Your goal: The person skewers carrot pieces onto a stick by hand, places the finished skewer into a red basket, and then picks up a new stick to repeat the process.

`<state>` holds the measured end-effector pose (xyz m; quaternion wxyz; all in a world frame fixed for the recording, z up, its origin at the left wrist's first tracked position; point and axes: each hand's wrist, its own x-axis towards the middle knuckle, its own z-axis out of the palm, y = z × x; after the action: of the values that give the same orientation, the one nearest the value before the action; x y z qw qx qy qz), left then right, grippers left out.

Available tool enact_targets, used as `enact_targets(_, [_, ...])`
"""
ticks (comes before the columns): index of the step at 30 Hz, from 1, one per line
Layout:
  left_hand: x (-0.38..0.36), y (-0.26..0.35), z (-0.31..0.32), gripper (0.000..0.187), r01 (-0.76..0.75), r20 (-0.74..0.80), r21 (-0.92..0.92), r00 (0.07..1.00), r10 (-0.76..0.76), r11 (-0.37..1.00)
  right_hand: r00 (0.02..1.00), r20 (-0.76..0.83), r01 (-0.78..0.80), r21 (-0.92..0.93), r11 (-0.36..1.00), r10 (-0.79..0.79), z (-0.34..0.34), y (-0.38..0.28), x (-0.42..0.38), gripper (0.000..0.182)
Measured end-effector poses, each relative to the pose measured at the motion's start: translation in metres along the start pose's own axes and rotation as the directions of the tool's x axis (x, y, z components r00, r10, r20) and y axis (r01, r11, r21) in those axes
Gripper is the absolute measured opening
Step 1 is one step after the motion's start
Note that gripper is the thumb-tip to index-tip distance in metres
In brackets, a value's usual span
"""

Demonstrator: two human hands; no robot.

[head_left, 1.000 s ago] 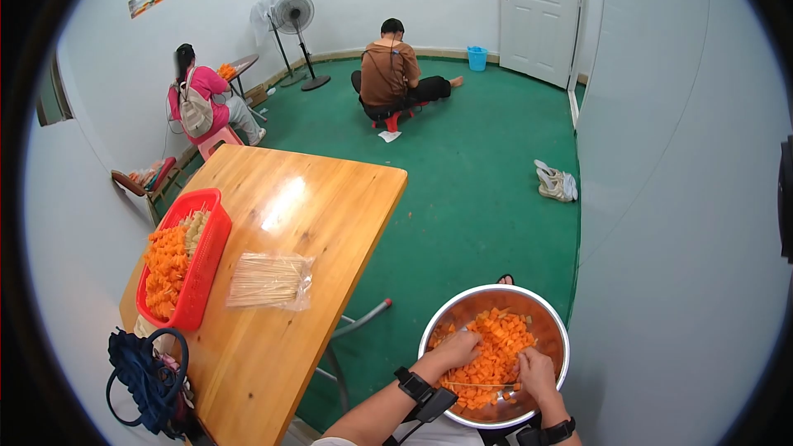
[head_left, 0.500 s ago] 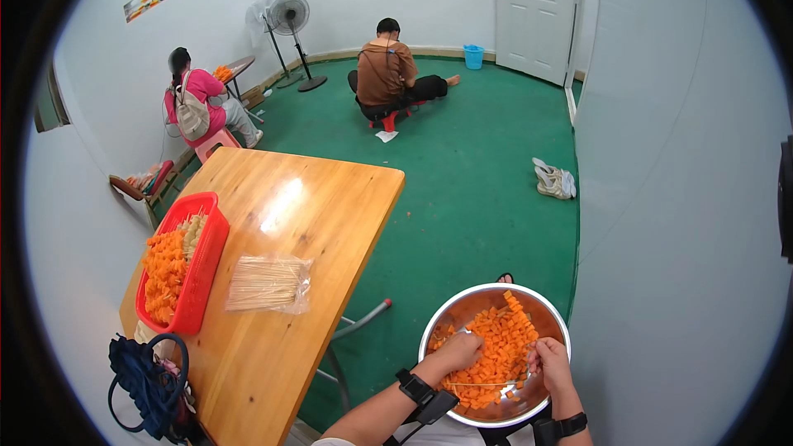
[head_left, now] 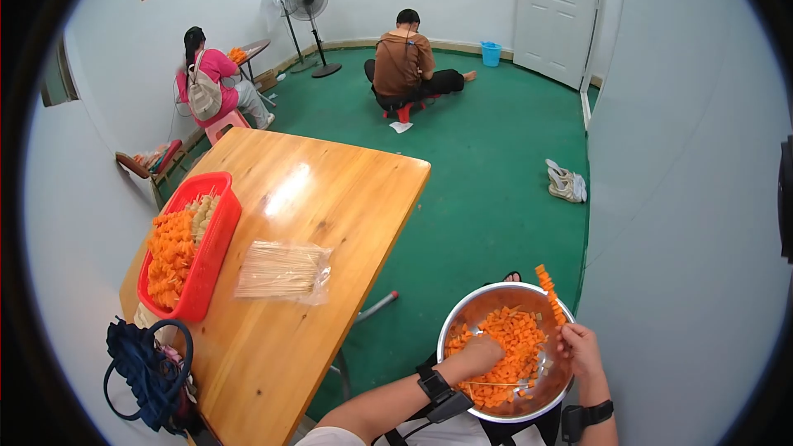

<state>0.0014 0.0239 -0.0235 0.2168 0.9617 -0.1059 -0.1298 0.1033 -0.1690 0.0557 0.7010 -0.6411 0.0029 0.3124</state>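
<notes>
Broadly, glossy knotted wooden table (head_left: 347, 198) left of the round metal bowl (head_left: 475, 307). Farther left of the bowl, red plastic basket (head_left: 216, 256); nearer, crinkly clear packet of slim sticks (head_left: 282, 270). Curls the left hand (head_left: 483, 355) inside the bowl, hold hidden. With the right hand (head_left: 581, 348), at the bowl's right rim, pinches a tilted skewer of stacked orange chunks (head_left: 548, 291). Inside the bowl, heaped orange cubes (head_left: 512, 339).
</notes>
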Motion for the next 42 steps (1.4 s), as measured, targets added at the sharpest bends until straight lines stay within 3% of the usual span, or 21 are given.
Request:
enact_targets(11, [-0.006,0.01,-0.006,0.018,0.088,-0.067,-0.037,0.994,-0.09,0.995,0.975,0.22,0.017,-0.137,0.99,0.014,0.036,-0.066,0.012,0.015])
enact_targets(13, [-0.004,0.01,-0.005,0.017,0.097,-0.019,-0.035,0.995,-0.098,0.995,0.969,0.247,0.045,-0.179,0.983,0.001,0.051,-0.075,0.014,0.015])
enact_targets(17, [0.002,0.014,-0.003,0.016,0.084,0.019,-0.026,0.996,-0.083,0.996,0.967,0.239,0.169,-0.351,0.921,-0.086,0.091,-0.101,0.013,0.016])
enact_targets(23, [-0.012,0.022,-0.005,0.018,0.083,0.096,-0.057,0.992,-0.077,0.995,0.906,0.371,0.365,-0.444,0.818,-0.204,0.162,-0.132,0.029,0.017])
enact_targets(25, [-0.007,0.023,0.007,0.02,0.031,0.106,-0.066,0.994,-0.024,0.997,0.867,0.451,0.439,-0.489,0.754,-0.212,0.198,-0.144,0.027,0.017])
enact_targets(29, [-0.029,0.028,0.008,0.02,0.0,-0.117,-0.078,0.993,-0.01,0.997,0.789,0.586,0.544,-0.525,0.655,-0.185,0.285,-0.163,0.014,0.017])
enact_targets(32, [-0.009,0.023,0.022,0.019,-0.019,0.005,-0.015,1.0,0.019,1.0,0.688,0.712,0.662,-0.536,0.524,-0.141,0.354,-0.168,0.009,0.021])
enact_targets(33, [-0.005,0.028,0.029,0.018,0.04,-0.051,0.088,0.998,-0.036,0.995,0.651,0.747,0.703,-0.527,0.478,-0.135,0.38,-0.168,0.004,0.022])
enact_targets(36, [0.026,0.03,0.058,0.022,0.05,-0.025,0.058,0.999,-0.048,0.997,0.504,0.857,0.82,-0.438,0.369,-0.104,0.452,-0.16,-0.01,0.025])
enact_targets(38, [0.049,0.025,0.076,0.026,0.059,-0.004,0.039,0.998,-0.058,0.998,0.385,0.919,0.869,-0.329,0.369,-0.087,0.497,-0.144,-0.008,0.026])
enact_targets(42, [0.049,0.019,0.059,0.026,0.047,-0.037,-0.024,0.998,-0.048,0.999,0.337,0.936,0.885,-0.279,0.371,-0.1,0.573,-0.114,-0.03,0.023])
